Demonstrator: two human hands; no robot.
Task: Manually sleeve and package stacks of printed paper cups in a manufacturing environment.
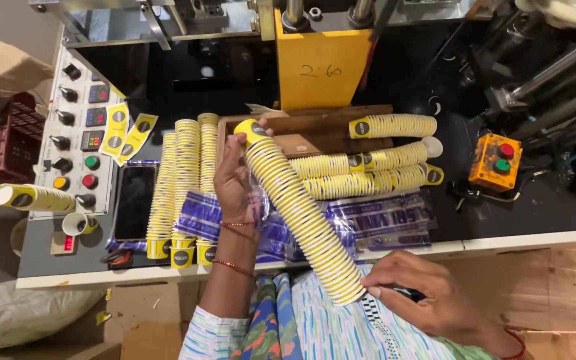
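From the head camera, a long stack of nested yellow paper cups [298, 217] runs slantwise from the wooden tray [331, 123] down toward the person's lap, held at both ends. The left hand [235, 183] is clamped on the upper end, its fingers wrapped round the top cups, though a bit of clear plastic film at the palm blurs where skin meets cup. The right hand [428, 300] is closed against the lower end, fingertips on the last rims; something dark shows beneath its fingers, too hidden to identify. Three more cup stacks [185, 190] lie side by side on the dark surface [541, 193] left of the left hand, and further rows of cups [368, 170] rest on printed plastic sleeves [381, 223] by the tray. A control panel [78, 143] with knobs and coloured buttons stands at the left, an orange button box [496, 162] at the right. The machine [318, 57] above is cut off by the frame's top edge.
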